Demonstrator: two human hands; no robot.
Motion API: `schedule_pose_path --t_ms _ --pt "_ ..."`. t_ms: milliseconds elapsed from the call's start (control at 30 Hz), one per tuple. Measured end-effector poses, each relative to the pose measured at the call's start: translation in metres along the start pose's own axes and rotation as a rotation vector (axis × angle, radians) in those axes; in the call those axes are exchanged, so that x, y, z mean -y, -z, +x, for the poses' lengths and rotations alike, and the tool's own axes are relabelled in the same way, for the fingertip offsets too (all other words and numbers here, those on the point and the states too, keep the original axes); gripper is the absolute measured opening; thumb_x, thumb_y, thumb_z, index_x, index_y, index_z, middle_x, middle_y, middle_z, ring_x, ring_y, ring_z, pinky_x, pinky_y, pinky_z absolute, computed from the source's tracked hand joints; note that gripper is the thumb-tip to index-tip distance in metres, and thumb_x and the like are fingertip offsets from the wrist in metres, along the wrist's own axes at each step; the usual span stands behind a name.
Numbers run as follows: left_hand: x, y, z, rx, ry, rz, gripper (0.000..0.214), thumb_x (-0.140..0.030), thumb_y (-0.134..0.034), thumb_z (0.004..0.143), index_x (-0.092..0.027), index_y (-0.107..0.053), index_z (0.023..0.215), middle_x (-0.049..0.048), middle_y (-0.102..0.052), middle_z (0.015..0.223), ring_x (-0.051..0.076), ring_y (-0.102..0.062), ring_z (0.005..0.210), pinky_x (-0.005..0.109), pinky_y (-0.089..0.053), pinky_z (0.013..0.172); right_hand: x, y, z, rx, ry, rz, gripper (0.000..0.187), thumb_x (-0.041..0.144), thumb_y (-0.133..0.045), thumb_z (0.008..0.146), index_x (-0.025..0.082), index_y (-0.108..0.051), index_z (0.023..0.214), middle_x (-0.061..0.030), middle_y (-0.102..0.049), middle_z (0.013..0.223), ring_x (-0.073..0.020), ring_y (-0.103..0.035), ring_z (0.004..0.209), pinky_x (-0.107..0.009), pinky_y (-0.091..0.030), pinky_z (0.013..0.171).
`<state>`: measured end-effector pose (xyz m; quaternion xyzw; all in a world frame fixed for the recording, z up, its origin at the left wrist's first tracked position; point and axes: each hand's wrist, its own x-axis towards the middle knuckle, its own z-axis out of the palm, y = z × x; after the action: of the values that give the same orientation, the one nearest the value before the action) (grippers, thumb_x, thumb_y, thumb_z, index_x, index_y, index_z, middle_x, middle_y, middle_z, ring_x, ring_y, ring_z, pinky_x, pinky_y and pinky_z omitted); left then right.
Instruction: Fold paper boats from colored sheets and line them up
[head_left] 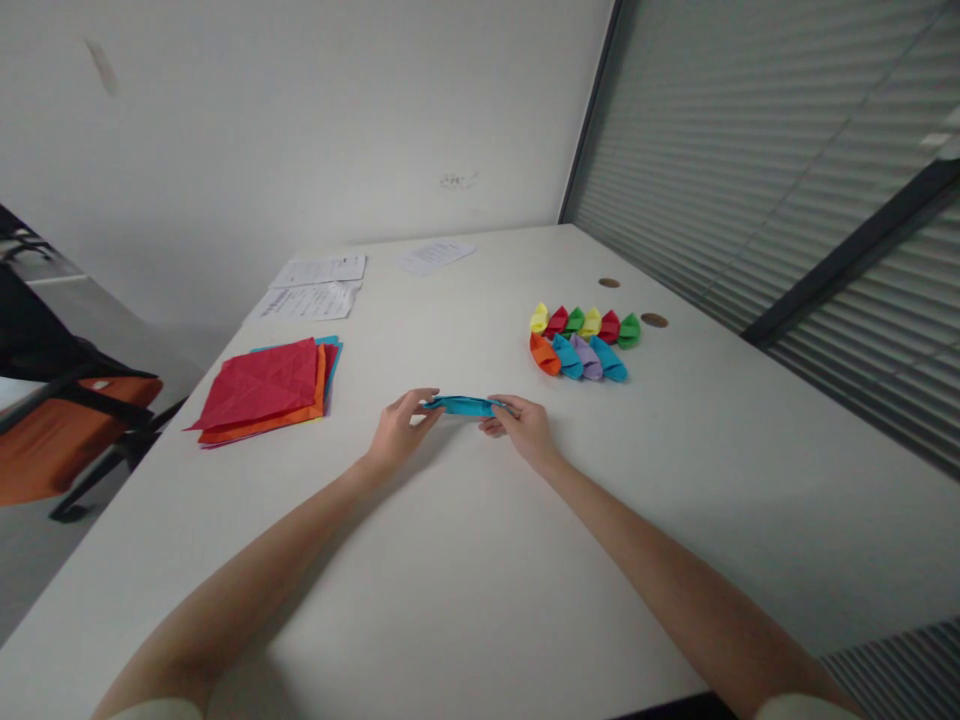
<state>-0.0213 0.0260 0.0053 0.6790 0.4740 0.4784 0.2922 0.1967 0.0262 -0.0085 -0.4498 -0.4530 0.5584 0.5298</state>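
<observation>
A narrow strip of folded blue paper (pixel 466 406) is stretched level between my hands, just above the white table (pixel 450 560). My left hand (pixel 401 425) pinches its left end between thumb and fingers. At the right end, my right hand (pixel 525 428) grips it the same way, with some fingers curled beneath. To the right lie two rows of small folded paper pieces: yellow, red and green ones (pixel 575 321) behind, orange, blue and purple ones (pixel 587 358) in front.
A stack of coloured paper sheets (pixel 262 385), red on top, rests at the left. Printed papers (pixel 315 290) lie farther back, with another sheet (pixel 436 256) near the wall. Two round brown spots (pixel 654 320) mark the right side beside the blinds. An orange chair (pixel 75 430) stands left of the table.
</observation>
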Motion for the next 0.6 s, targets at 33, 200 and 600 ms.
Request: schedule_pose_path --t_ms 33,200,600 --pt "0.0002 0.0002 -0.0001 0.006 -0.026 0.007 0.024 -0.039 -0.069 0.080 -0.020 -0.064 0.093 0.0090 -0.069 0.108 0.018 -0.070 0.083 0.031 -0.058 0.078 0.0005 0.0000 -0.0003 -0.010 0.012 0.004 0.050 0.052 -0.075 0.066 0.014 -0.066 0.098 -0.0044 -0.073 0.064 -0.0207 -0.072 0.059 -0.030 -0.060 0.056" --pt "-0.0004 0.0005 0.0028 0.011 -0.157 0.062 0.018 -0.037 -0.063 0.085 -0.021 -0.070 0.090 0.0112 -0.067 0.117 0.021 -0.068 0.095 0.037 -0.056 0.089 0.0028 -0.0018 -0.0031 -0.018 0.063 0.000 0.053 0.055 -0.074 0.066 0.015 -0.065 0.099 -0.0043 -0.073 0.068 -0.0200 -0.072 0.061 -0.032 -0.060 0.061" --pt "0.0022 0.0009 0.0041 -0.017 -0.391 0.211 0.015 -0.025 -0.054 0.091 -0.018 -0.067 0.087 0.0106 -0.071 0.102 0.019 -0.068 0.094 0.034 -0.055 0.086 0.0048 -0.0036 -0.0052 0.008 0.068 0.029 0.052 0.054 -0.076 0.065 0.015 -0.066 0.099 -0.0036 -0.074 0.067 -0.0194 -0.071 0.060 -0.031 -0.059 0.060"
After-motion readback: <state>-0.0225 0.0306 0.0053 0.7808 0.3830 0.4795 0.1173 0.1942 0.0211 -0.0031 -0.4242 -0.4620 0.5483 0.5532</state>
